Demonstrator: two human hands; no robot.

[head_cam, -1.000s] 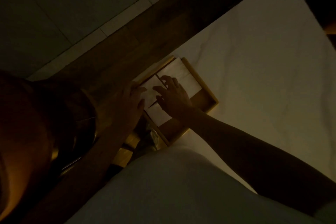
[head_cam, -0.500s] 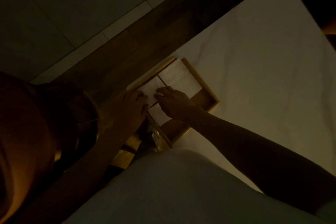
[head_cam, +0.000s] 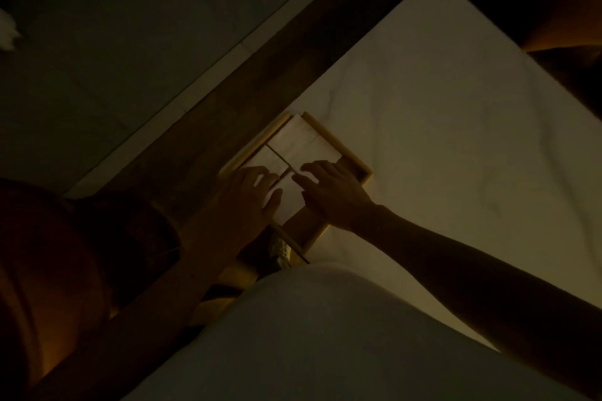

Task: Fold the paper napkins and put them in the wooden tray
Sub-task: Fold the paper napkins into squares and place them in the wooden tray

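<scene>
Dim, warm light. Wooden tray (head_cam: 338,146) at the edge of a white tablecloth (head_cam: 439,140), beside a dark wooden strip (head_cam: 260,75). Inside the tray, folded paper napkins laid flat side by side: one (head_cam: 304,142) in the far corner, another (head_cam: 270,158) next to it, a third (head_cam: 288,195) nearer. Bare tray bottom (head_cam: 301,228) at the near end. Left hand (head_cam: 241,198) open, fingers spread, pressing flat on the near napkin's left edge. Right hand (head_cam: 332,192) open too, fingertips (head_cam: 299,177) down on the napkins near the seam. Nothing gripped by either.
</scene>
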